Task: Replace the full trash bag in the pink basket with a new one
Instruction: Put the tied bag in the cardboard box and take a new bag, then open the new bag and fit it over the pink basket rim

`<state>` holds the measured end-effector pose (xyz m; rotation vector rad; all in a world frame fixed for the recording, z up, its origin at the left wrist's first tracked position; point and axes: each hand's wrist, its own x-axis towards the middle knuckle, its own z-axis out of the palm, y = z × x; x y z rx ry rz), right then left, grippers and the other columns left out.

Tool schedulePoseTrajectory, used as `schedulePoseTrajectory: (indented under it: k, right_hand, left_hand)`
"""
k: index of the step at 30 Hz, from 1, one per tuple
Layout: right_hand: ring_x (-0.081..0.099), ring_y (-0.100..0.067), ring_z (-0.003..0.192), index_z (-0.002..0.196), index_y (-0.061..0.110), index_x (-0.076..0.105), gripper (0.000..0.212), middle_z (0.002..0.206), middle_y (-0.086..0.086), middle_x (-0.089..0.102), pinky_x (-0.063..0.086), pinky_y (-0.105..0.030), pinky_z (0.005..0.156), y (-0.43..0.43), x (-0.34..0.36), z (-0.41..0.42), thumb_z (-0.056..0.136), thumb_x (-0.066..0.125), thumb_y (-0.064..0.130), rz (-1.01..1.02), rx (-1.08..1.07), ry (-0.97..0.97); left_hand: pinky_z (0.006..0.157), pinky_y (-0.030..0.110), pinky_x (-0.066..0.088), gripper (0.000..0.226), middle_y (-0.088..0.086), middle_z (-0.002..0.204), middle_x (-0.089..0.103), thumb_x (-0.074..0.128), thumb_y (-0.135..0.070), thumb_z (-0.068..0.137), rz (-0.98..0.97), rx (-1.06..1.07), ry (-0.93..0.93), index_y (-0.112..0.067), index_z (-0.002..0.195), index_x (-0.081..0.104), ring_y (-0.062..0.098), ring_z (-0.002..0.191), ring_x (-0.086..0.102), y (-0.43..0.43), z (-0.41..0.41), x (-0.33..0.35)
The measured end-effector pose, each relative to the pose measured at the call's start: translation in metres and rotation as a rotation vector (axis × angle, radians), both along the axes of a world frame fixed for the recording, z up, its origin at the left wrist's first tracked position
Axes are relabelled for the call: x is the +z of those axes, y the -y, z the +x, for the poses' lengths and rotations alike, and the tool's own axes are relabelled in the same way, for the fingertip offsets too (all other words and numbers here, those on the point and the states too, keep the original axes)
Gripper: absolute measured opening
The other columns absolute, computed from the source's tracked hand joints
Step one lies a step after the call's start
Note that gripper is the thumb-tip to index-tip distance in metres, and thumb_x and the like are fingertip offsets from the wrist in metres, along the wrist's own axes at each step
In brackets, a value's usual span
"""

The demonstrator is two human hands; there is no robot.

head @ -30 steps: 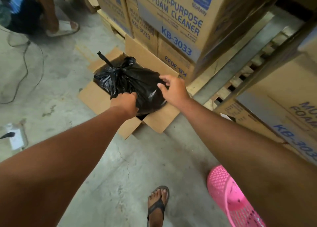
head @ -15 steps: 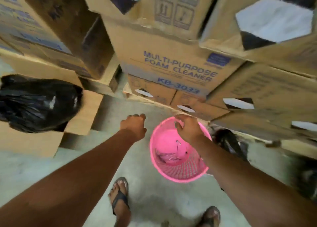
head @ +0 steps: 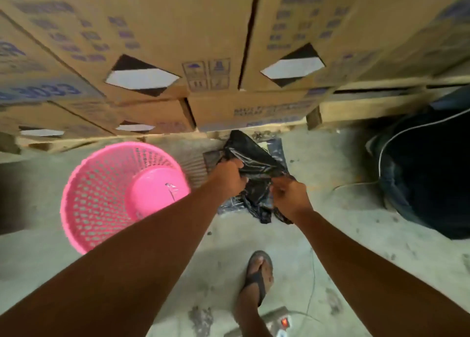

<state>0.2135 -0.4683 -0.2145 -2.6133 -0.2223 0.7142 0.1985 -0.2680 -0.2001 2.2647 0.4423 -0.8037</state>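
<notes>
The pink basket (head: 101, 196) stands on the concrete floor at the left with no bag in it; a small scrap lies on its bottom. To its right I hold a crumpled black trash bag (head: 254, 158) above the floor. My left hand (head: 227, 176) grips the bag's left side. My right hand (head: 290, 196) pinches its lower right part. The bag hangs limp and folded between both hands. The full tied bag is out of view.
Stacked cardboard boxes (head: 178, 44) on wooden pallets fill the far side. A large dark bag (head: 427, 174) with a white cord sits at the right. My sandalled foot (head: 256, 278) is below, and a power strip (head: 282, 321) lies on the floor near it.
My view swung right, away from the full bag in the cardboard box. Both hands left the basket rim and took hold of a crumpled black bag to its right.
</notes>
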Motion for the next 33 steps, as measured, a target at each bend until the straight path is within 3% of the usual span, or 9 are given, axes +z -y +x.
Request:
schedulePoseTrajectory:
  k: [4, 6, 9, 11, 14, 16, 21, 25, 33]
  right_hand:
    - [0.068, -0.034, 0.094, 0.109, 0.019, 0.072, 0.022, 0.107, -0.013, 0.073, 0.056, -0.038, 0.088, 0.04, -0.074, 0.015, 0.093, 0.057, 0.023, 0.019, -0.055, -0.008]
    - [0.068, -0.033, 0.099, 0.11, 0.023, 0.071, 0.024, 0.11, -0.012, 0.072, 0.055, -0.041, 0.092, 0.049, -0.114, 0.027, 0.09, 0.06, 0.023, 0.062, -0.096, -0.036]
    - [0.063, -0.034, 0.112, 0.115, 0.028, 0.069, 0.03, 0.126, -0.014, 0.063, 0.05, -0.045, 0.102, 0.052, -0.17, 0.047, 0.085, 0.065, 0.025, 0.109, -0.049, -0.004]
    - [0.049, -0.037, 0.13, 0.121, 0.036, 0.064, 0.04, 0.144, -0.016, 0.047, 0.041, -0.047, 0.112, 0.054, -0.204, 0.058, 0.081, 0.069, 0.032, 0.066, -0.008, -0.009]
    - [0.041, -0.037, 0.137, 0.131, 0.047, 0.054, 0.056, 0.156, -0.014, 0.03, 0.037, -0.049, 0.114, 0.053, -0.241, 0.064, 0.079, 0.074, 0.039, -0.055, 0.047, -0.109]
    - [0.051, -0.033, 0.131, 0.134, 0.04, 0.055, 0.055, 0.15, -0.011, 0.045, 0.039, -0.043, 0.114, 0.052, -0.254, 0.061, 0.084, 0.072, 0.029, 0.005, 0.065, -0.153]
    - [0.059, -0.014, 0.121, 0.132, 0.023, 0.062, 0.046, 0.13, -0.005, 0.066, 0.04, -0.023, 0.109, 0.05, -0.229, 0.044, 0.089, 0.067, 0.008, 0.253, -0.062, -0.113]
    - [0.059, -0.011, 0.124, 0.134, 0.017, 0.06, 0.046, 0.13, -0.002, 0.065, 0.045, -0.037, 0.111, 0.049, -0.144, 0.02, 0.09, 0.066, 0.008, 0.454, -0.124, -0.085]
    - [0.057, -0.003, 0.125, 0.132, 0.018, 0.061, 0.043, 0.132, 0.005, 0.064, 0.046, -0.019, 0.103, -0.019, 0.089, -0.03, 0.091, 0.066, 0.005, 0.677, -0.072, -0.244]
  left_hand:
    - [0.104, 0.042, 0.047, 0.053, 0.012, 0.132, 0.057, 0.069, -0.056, 0.064, -0.03, 0.213, -0.013, -0.048, 0.115, 0.056, 0.035, 0.12, 0.056, 0.035, 0.016, -0.096]
    - [0.112, 0.051, 0.035, 0.056, 0.017, 0.15, 0.033, 0.069, -0.061, 0.062, 0.022, 0.325, -0.051, -0.06, 0.115, 0.05, 0.042, 0.135, 0.036, 0.045, 0.019, -0.136]
    - [0.12, 0.056, 0.013, 0.073, 0.022, 0.159, -0.019, 0.076, -0.054, 0.072, 0.065, 0.436, -0.161, -0.054, 0.136, 0.042, 0.051, 0.144, -0.012, 0.055, 0.024, -0.175]
    - [0.119, 0.06, 0.008, 0.085, 0.024, 0.156, -0.03, 0.076, -0.058, 0.071, 0.086, 0.456, -0.236, -0.053, 0.143, 0.031, 0.054, 0.141, -0.022, 0.061, 0.023, -0.203]
    - [0.12, 0.054, 0.013, 0.105, 0.021, 0.162, 0.008, 0.078, -0.064, 0.061, 0.027, 0.385, -0.222, -0.048, 0.148, 0.021, 0.049, 0.146, 0.005, 0.063, 0.016, -0.242]
    - [0.118, 0.045, 0.026, 0.111, 0.013, 0.155, 0.035, 0.084, -0.051, 0.061, -0.057, 0.337, -0.134, -0.034, 0.152, 0.022, 0.039, 0.143, 0.029, 0.065, 0.007, -0.26]
    - [0.113, 0.034, 0.039, 0.105, 0.009, 0.146, 0.049, 0.089, -0.012, 0.063, -0.238, 0.471, 0.027, -0.022, 0.15, 0.031, 0.022, 0.131, 0.05, 0.069, -0.006, -0.247]
    - [0.111, 0.03, 0.039, 0.098, 0.005, 0.143, 0.052, 0.085, -0.005, 0.066, -0.395, 0.516, 0.139, -0.018, 0.15, 0.034, 0.014, 0.129, 0.051, 0.062, -0.017, -0.162]
    - [0.101, 0.025, 0.048, 0.083, -0.009, 0.134, 0.059, 0.082, -0.006, 0.073, -0.567, 0.495, 0.286, -0.031, 0.143, 0.046, 0.001, 0.12, 0.057, -0.027, -0.082, 0.079]
